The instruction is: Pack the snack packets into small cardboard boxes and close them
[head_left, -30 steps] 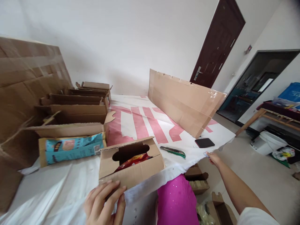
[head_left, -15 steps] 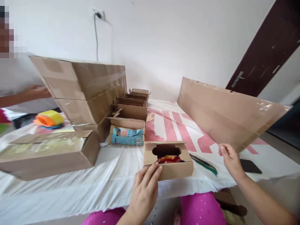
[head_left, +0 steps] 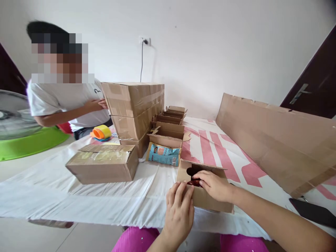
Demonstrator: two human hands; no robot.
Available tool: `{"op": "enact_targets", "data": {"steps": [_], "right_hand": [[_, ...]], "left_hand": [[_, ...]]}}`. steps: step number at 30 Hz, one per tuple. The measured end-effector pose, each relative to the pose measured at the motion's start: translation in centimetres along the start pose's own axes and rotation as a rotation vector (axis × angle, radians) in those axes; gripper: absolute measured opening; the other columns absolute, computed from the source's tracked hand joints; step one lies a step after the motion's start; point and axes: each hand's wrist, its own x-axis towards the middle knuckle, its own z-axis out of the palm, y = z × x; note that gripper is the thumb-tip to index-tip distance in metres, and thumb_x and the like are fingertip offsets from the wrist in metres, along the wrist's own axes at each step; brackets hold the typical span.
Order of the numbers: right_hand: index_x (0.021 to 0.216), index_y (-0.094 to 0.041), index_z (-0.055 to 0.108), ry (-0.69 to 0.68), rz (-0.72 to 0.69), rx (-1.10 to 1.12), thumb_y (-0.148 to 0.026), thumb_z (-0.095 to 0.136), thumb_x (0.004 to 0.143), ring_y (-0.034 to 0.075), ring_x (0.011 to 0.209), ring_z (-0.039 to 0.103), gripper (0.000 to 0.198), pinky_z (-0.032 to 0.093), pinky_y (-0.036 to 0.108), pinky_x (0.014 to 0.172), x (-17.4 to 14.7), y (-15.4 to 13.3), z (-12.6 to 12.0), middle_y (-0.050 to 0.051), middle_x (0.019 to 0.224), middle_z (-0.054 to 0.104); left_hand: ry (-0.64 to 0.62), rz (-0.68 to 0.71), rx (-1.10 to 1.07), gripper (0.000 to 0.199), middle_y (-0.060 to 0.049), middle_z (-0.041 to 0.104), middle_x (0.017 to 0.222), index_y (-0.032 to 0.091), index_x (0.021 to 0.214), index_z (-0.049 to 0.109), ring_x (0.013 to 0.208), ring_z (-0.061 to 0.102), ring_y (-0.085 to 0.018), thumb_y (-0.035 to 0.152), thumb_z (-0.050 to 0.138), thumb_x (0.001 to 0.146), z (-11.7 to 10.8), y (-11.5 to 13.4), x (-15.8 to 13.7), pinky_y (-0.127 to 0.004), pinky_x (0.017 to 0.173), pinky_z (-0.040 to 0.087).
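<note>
A small open cardboard box [head_left: 210,201] sits at the table's front edge, with a red shiny packet [head_left: 193,183] partly showing inside. My left hand [head_left: 181,208] has its fingers bent over the box's front edge near its left corner. Reaching in from the right, my right hand [head_left: 214,185] has its thumb and fingers closed round the red packet in the opening. My fingers cover much of the packet. Behind the box lies a blue snack packet [head_left: 164,154], in front of a row of open cardboard boxes [head_left: 169,131].
Taped cartons [head_left: 141,103] are stacked at the back left, and a closed carton [head_left: 102,166] lies in front of them. Tape rolls [head_left: 102,132] sit beyond it. A cardboard panel [head_left: 275,140] stands at right near a black flat object [head_left: 313,211]. A co-worker [head_left: 65,101] is at left.
My right hand has moved left from beside the cardboard panel into the small box. My left hand stays at its front edge. The view has turned left, bringing the co-worker into sight.
</note>
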Motion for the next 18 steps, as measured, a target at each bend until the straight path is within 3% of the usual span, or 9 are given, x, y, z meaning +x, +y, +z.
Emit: {"op": "enact_targets", "data": {"steps": [5,7,9,12,14,16,18], "right_hand": [[0.142,-0.024,0.043,0.057,-0.186,-0.059,-0.013,0.049,0.087,0.024,0.142,0.031,0.057,0.031,0.050,0.116,1.0,-1.3,0.0,0.009,0.151,0.040],[0.141,-0.022,0.043,0.055,-0.246,-0.080,-0.010,0.050,0.084,0.024,0.142,0.031,0.058,0.031,0.049,0.116,1.8,-1.9,0.1,0.009,0.151,0.040],[0.128,-0.020,0.054,0.153,-0.210,-0.062,-0.011,0.056,0.082,0.024,0.128,0.047,0.047,0.042,0.044,0.107,2.6,-2.0,0.4,0.012,0.138,0.051],[0.084,-0.019,0.064,0.278,-0.027,-0.065,-0.028,0.065,0.084,0.022,0.089,0.061,0.009,0.052,0.040,0.083,3.3,-1.6,0.9,0.008,0.093,0.064],[0.073,-0.020,0.063,0.226,0.009,-0.059,-0.038,0.055,0.091,0.022,0.081,0.061,0.027,0.052,0.041,0.079,3.4,-1.2,1.2,0.006,0.079,0.065],[0.092,-0.018,0.068,0.181,-0.051,-0.023,-0.037,0.043,0.097,0.024,0.098,0.062,0.032,0.050,0.044,0.091,3.2,-1.1,1.4,0.010,0.096,0.069],[0.126,-0.016,0.058,0.166,-0.145,-0.011,-0.036,0.038,0.099,0.026,0.128,0.048,0.039,0.039,0.048,0.107,3.1,-1.4,1.4,0.014,0.134,0.057]], "left_hand": [[0.037,0.010,-0.124,0.027,-0.006,0.069,0.106,0.021,0.111,0.066,0.109,0.056,-0.021,0.011,0.051,0.091,0.1,0.2,0.0,-0.040,0.102,0.033],[0.013,0.030,-0.169,0.030,-0.002,0.071,0.103,0.025,0.113,0.067,0.105,0.059,-0.019,0.013,0.047,0.094,0.3,0.3,-0.1,-0.039,0.104,0.028],[-0.003,0.021,-0.156,0.033,-0.003,0.071,0.108,0.026,0.117,0.066,0.109,0.059,-0.019,0.014,0.044,0.095,0.6,0.1,0.0,-0.039,0.105,0.026],[-0.012,-0.020,-0.069,0.035,-0.006,0.068,0.118,0.024,0.118,0.065,0.117,0.056,-0.022,0.012,0.043,0.095,0.6,-0.4,0.4,-0.040,0.105,0.026],[-0.024,-0.021,-0.034,0.034,-0.007,0.067,0.119,0.023,0.117,0.065,0.118,0.054,-0.022,0.011,0.044,0.094,0.5,-0.7,0.5,-0.039,0.102,0.031],[-0.038,-0.012,-0.033,0.035,-0.007,0.066,0.119,0.023,0.119,0.064,0.117,0.054,-0.022,0.010,0.045,0.093,0.5,-0.8,0.6,-0.037,0.098,0.035],[-0.047,-0.011,-0.042,0.034,-0.008,0.065,0.119,0.023,0.118,0.064,0.116,0.053,-0.023,0.011,0.047,0.092,0.5,-0.8,0.5,-0.036,0.094,0.038]]}}
